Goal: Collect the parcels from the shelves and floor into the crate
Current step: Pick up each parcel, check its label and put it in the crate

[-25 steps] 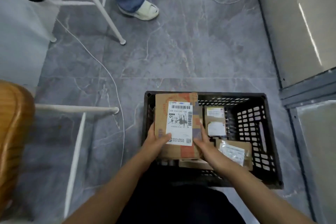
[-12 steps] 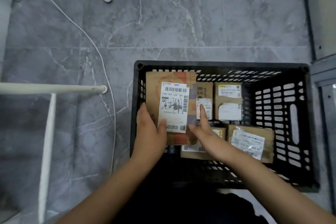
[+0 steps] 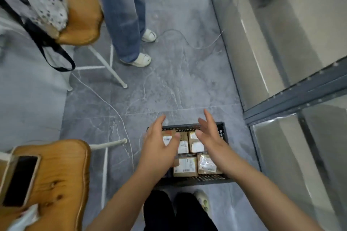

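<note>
A black plastic crate (image 3: pixel 221 178) stands on the grey floor in front of my feet. Several brown cardboard parcels with white labels lie flat inside it, among them one at the front (image 3: pixel 185 169) and one at the back (image 3: pixel 195 142). My left hand (image 3: pixel 159 142) hovers above the crate's left side, fingers spread, holding nothing. Above the crate's right side my right hand (image 3: pixel 210 135) is likewise open and empty. Both hands hide parts of the parcels below them.
A wooden chair (image 3: pixel 56 180) with a phone (image 3: pixel 18 180) on it stands at the lower left. Another chair (image 3: pixel 82 22) with a bag is at the upper left. A person in jeans (image 3: pixel 127 24) stands ahead. Metal shelving (image 3: pixel 291 99) runs along the right. A white cable (image 3: pixel 112 107) crosses the floor.
The large labelled parcel left my hands and now lies in the crate. Both hands have risen, empty and open. The view has pulled back and up from the crate.
</note>
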Motion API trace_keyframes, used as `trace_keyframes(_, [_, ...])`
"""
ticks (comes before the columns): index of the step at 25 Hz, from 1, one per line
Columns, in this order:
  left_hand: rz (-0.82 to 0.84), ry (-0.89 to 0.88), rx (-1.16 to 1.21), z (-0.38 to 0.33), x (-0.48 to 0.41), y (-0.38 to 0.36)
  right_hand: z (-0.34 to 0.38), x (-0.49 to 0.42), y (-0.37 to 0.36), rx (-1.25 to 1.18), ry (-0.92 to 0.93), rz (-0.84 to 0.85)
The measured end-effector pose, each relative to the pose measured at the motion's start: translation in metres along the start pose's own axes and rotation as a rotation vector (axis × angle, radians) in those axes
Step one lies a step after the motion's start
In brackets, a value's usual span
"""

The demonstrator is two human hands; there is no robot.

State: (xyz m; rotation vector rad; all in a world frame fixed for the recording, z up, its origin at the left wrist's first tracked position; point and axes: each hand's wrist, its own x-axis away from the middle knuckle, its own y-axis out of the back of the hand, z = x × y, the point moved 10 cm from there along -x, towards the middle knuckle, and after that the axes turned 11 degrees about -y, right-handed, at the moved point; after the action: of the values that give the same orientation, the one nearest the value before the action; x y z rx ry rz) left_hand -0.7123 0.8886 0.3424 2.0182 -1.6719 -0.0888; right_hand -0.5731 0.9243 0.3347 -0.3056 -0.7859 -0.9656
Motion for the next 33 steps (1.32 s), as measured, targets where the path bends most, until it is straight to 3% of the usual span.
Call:
trace_keyframes(6, [0.016,-0.424,0.048,-0.251,0.053,0.056,0.157,0.185,0.094,-0.06,0.324,-0.238])
trace_keyframes(9, [0.039,-0.562,0.162,-0.319,0.067,0.062,0.185,0.247,0.128,-0.096,0.452,-0.384])
trace_keyframes(14, [0.233,-0.697,0.324,-0.384,0.082,0.06,0.192,0.324,0.159,-0.133,0.547,-0.646])
trace_keyframes(22, [0.675,-0.948,0.321,-0.45,0.162,0.007,0.12,0.463,0.143,-0.266,0.509,-1.111])
trace_keyframes(33, [1.269,-1.11,0.367,-0.459,0.457,-0.13,-0.088,0.727,0.045,-0.531,0.381,-1.724])
